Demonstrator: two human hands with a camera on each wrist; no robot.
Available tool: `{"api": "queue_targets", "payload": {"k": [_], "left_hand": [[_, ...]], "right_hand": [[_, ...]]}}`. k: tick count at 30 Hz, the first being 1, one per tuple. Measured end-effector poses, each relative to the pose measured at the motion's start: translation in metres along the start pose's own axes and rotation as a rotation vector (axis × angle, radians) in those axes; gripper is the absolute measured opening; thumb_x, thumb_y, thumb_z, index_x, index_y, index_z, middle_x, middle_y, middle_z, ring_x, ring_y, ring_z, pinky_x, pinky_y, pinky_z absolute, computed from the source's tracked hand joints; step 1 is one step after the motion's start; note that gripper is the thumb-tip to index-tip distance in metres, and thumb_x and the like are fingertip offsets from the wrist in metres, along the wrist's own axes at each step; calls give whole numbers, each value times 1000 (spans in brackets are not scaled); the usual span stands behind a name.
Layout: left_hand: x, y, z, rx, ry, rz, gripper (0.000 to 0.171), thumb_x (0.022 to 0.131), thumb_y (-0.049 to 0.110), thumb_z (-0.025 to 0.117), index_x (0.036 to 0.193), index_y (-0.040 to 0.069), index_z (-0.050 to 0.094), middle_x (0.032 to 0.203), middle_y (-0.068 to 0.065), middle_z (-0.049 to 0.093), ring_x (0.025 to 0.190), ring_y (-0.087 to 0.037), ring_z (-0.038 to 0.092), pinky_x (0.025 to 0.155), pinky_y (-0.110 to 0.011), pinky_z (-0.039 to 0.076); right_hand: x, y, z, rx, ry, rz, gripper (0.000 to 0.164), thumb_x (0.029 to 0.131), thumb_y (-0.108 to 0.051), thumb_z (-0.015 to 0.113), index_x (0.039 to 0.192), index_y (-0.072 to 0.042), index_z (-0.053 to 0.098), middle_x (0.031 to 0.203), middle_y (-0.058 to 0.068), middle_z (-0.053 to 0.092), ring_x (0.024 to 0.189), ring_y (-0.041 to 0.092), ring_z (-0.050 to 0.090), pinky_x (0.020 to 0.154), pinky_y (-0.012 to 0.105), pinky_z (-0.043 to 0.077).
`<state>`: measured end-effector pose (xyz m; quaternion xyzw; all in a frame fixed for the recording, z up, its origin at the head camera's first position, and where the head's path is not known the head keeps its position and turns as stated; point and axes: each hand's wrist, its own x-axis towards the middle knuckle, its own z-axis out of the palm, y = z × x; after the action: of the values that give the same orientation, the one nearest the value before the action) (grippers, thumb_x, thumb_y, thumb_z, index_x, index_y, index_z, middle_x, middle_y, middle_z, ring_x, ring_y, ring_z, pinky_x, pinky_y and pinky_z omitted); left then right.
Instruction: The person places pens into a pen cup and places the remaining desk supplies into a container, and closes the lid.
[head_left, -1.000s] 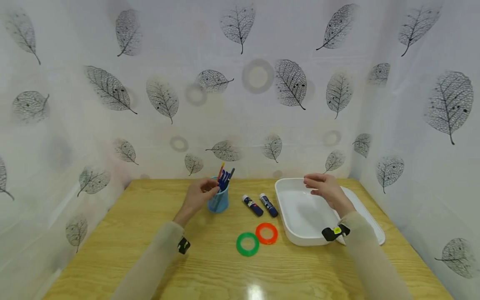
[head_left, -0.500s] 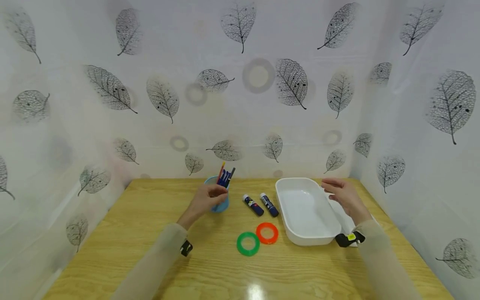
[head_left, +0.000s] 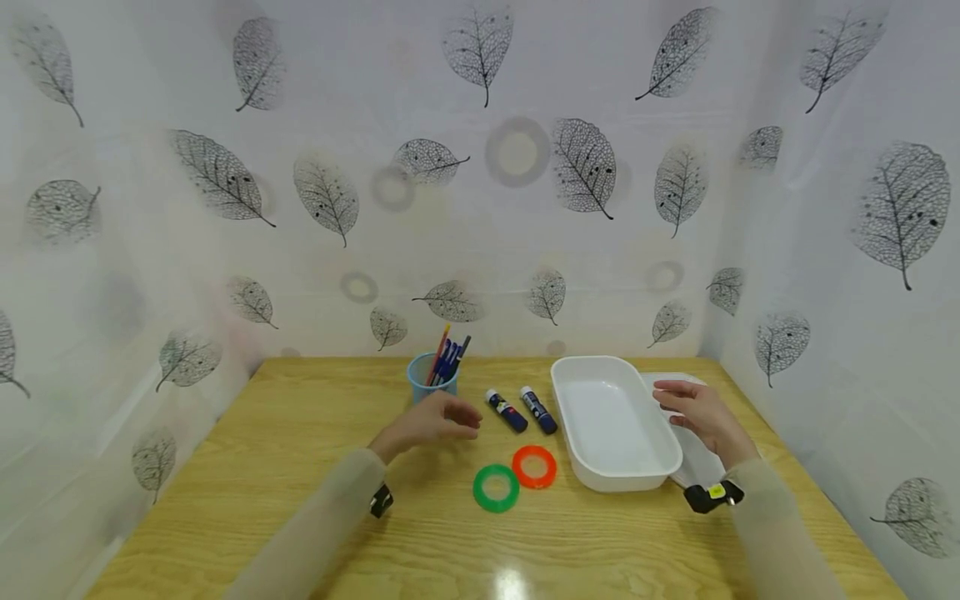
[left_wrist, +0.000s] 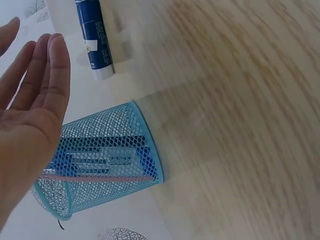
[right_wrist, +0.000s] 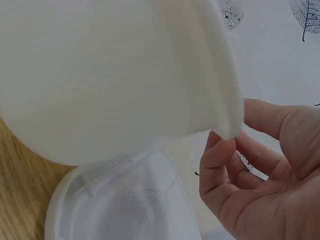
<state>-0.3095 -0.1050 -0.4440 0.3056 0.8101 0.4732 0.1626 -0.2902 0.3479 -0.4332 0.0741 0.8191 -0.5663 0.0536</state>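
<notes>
My left hand (head_left: 431, 421), fingers relaxed and nothing held, is in front of the blue mesh pen cup (left_wrist: 107, 160), overlapping its lower part in the head view. The cup holds pens (head_left: 447, 360) and a red pencil. Two dark-blue glue sticks (head_left: 506, 411) lie right of this hand; one glue stick (left_wrist: 95, 37) shows beyond its fingers in the left wrist view. My right hand (head_left: 701, 412) has its fingers bent loosely, fingertips close by the right rim of a white plastic tray (head_left: 615, 433). In the right wrist view the tray's wall (right_wrist: 115, 85) hides part of the thumb.
A green tape roll (head_left: 477, 496) and a red tape roll (head_left: 550, 467) lie near the table's middle. A white lid (head_left: 697, 462) lies beside the tray, under the right hand. A leaf-patterned curtain (head_left: 480, 233) surrounds the wooden table (head_left: 300, 392) at the back and sides.
My left hand has moved from the pen cup's rim down and right, uncovering the cup's top. The right hand has moved from over the tray to its right side and lowered.
</notes>
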Motion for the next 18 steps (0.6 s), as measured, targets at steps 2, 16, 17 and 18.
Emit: {"api": "queue_targets", "payload": {"k": [2,16,17,18], "left_hand": [[0,1,2,-5,-37,12,35,80,18,70,109,0,62,101,-10,65,91,-15,61,80,-28,49],[6,0,18,66,-339,22,56,70,14,78,121,8,56,117,-8,57,105,-25,53,89,-33,43],[6,-1,19,64,-353,27,57,69,13,78,121,8,55,118,-7,56,106,-25,53,90,-33,43],[7,-2,19,66,-368,29,59,68,12,78,122,8,55,119,-7,55,106,-25,52,90,-33,43]], "right_hand": [[-1,3,-1,4,-31,8,57,88,-32,59,132,0,42,118,8,54,92,15,54,78,33,49],[-4,16,-5,113,-138,56,60,87,-26,61,133,6,38,113,9,58,89,14,59,77,32,51],[-4,16,-5,125,-134,59,60,87,-26,62,132,6,39,111,8,59,89,14,59,77,32,51],[-4,17,-5,131,-137,59,60,87,-25,62,132,6,38,111,7,59,89,14,59,77,32,51]]}}
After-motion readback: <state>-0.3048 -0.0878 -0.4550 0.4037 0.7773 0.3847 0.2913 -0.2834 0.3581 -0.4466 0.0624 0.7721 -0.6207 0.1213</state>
